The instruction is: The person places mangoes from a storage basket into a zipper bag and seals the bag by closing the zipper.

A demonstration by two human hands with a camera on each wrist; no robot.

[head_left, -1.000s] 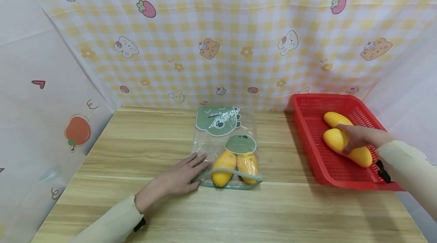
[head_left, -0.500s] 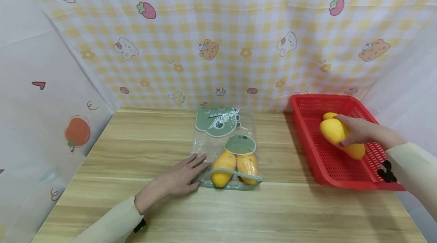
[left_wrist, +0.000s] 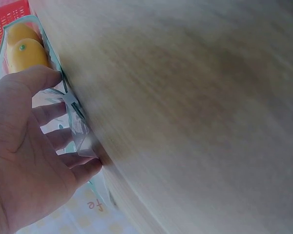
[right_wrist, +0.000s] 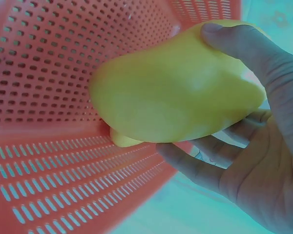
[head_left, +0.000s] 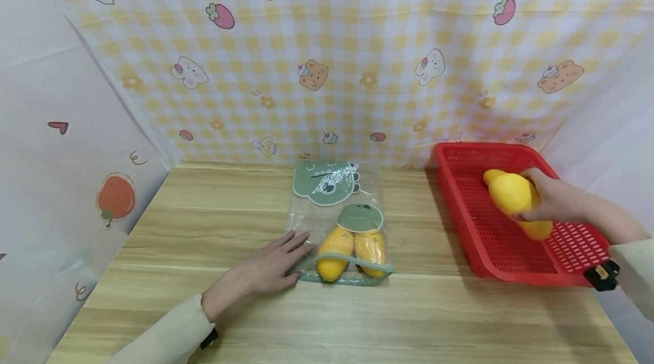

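Note:
My right hand (head_left: 554, 199) grips a yellow mango (head_left: 512, 193) over the red basket. In the right wrist view the thumb lies along one side of this mango (right_wrist: 166, 87) and the fingers support it from beneath. Another mango (head_left: 493, 176) shows partly behind it. More yellow fruit (head_left: 537, 230) peeks out below the hand; whether it is a separate mango I cannot tell. A clear zip bag (head_left: 317, 219) with green dinosaur print lies on the table, two mangoes (head_left: 334, 253) inside near its green-edged mouth. My left hand (head_left: 268, 266) rests at the bag's left edge, fingers extended and touching it.
The red plastic basket (head_left: 462, 227) with slotted walls stands at the table's right side. A wooden tabletop (head_left: 214, 199) spans the front. Behind it hangs a yellow checked curtain (head_left: 357, 108); white patterned sheeting (head_left: 66, 199) covers the left side.
My right hand has lifted the mango and tilted it up, moving first slightly left, then back right. The left hand and the bag have stayed in place.

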